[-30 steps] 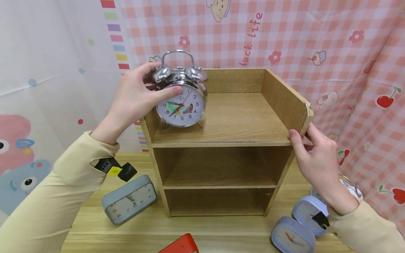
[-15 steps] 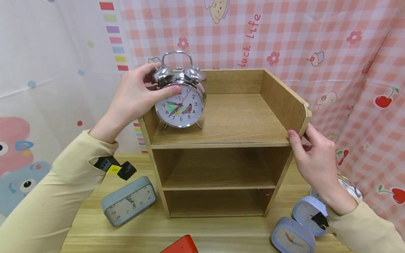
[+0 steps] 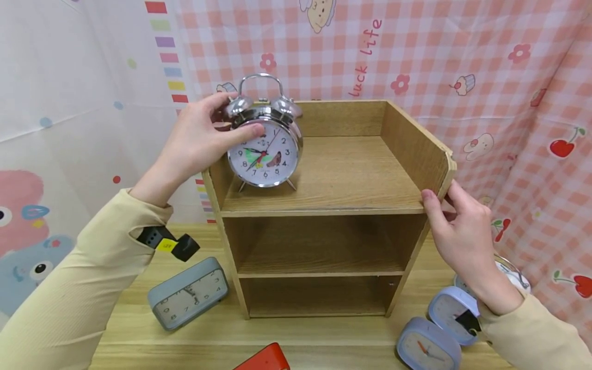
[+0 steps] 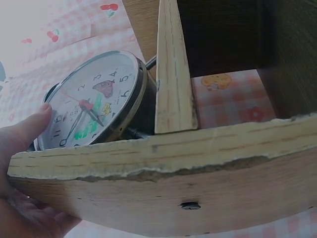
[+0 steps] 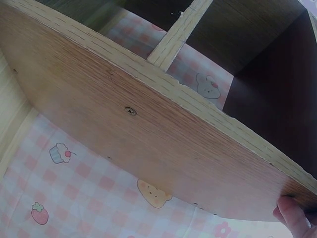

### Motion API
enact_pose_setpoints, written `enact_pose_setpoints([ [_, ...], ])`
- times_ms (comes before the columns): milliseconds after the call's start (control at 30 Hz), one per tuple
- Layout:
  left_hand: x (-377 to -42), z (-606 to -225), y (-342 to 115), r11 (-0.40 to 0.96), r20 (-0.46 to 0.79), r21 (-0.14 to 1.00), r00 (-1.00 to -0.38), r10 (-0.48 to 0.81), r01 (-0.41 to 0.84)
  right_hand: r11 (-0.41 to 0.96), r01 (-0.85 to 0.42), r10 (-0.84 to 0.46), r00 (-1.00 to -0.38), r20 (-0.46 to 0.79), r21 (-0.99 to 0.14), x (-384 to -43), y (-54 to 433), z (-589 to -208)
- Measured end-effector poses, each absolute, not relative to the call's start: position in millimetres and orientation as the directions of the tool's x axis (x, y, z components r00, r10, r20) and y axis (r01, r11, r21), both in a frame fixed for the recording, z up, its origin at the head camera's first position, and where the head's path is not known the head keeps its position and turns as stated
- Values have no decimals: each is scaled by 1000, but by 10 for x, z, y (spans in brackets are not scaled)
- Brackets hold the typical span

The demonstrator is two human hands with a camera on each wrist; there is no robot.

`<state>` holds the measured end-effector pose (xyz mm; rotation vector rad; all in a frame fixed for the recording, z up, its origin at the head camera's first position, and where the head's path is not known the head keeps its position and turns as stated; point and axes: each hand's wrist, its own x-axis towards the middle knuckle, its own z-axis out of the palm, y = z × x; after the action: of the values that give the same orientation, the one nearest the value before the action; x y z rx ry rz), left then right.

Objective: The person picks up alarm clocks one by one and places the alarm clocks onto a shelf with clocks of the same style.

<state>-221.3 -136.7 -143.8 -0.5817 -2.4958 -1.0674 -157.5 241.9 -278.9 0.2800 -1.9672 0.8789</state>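
Note:
A silver twin-bell alarm clock [image 3: 277,167] stands upright on the top board at the left end of a small wooden shelf unit [image 3: 347,172]. My left hand [image 3: 194,136] holds it from the left, thumb across the upper part of the dial and fingers behind the left bell. In the left wrist view, the thumb lies at the rim of the clock [image 4: 94,106], while other fingers show outside the side panel [image 4: 148,198]. My right hand [image 3: 464,231] grips the front edge of the right side panel, thumb in front. Only its fingertips [image 5: 292,215] show in the right wrist view.
On the wooden table, a grey-blue rectangular clock [image 3: 189,295] lies left of the unit. A red object [image 3: 265,359] is at the front. Two lilac clocks [image 3: 427,344] and a partly hidden white one [image 3: 511,275] sit by my right forearm. Patterned curtains stand behind.

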Motion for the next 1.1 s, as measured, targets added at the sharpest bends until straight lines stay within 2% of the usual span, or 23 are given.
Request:
enact_pose_setpoints([
  [167,-2204,-1450,-1380,618,478,603,-849,227,505,715,-516,154,-543,826,-472,-1580,2410,-2796],
  [367,-2172,-1489,-1427,549,486,665,-852,196,506,706,-525,148,-547,824,-476,-1586,2396,-2798],
  [633,-2064,-1586,-1530,514,555,661,-817,154,546,696,-530,149,-554,819,-484,-1589,2395,-2793],
  [833,-1949,-1659,-1606,521,615,626,-778,128,581,699,-523,156,-554,817,-488,-1590,2413,-2793],
  [1100,-1795,-1840,-1686,542,721,544,-687,89,641,687,-530,136,-578,805,-497,-1575,2452,-2783],
])
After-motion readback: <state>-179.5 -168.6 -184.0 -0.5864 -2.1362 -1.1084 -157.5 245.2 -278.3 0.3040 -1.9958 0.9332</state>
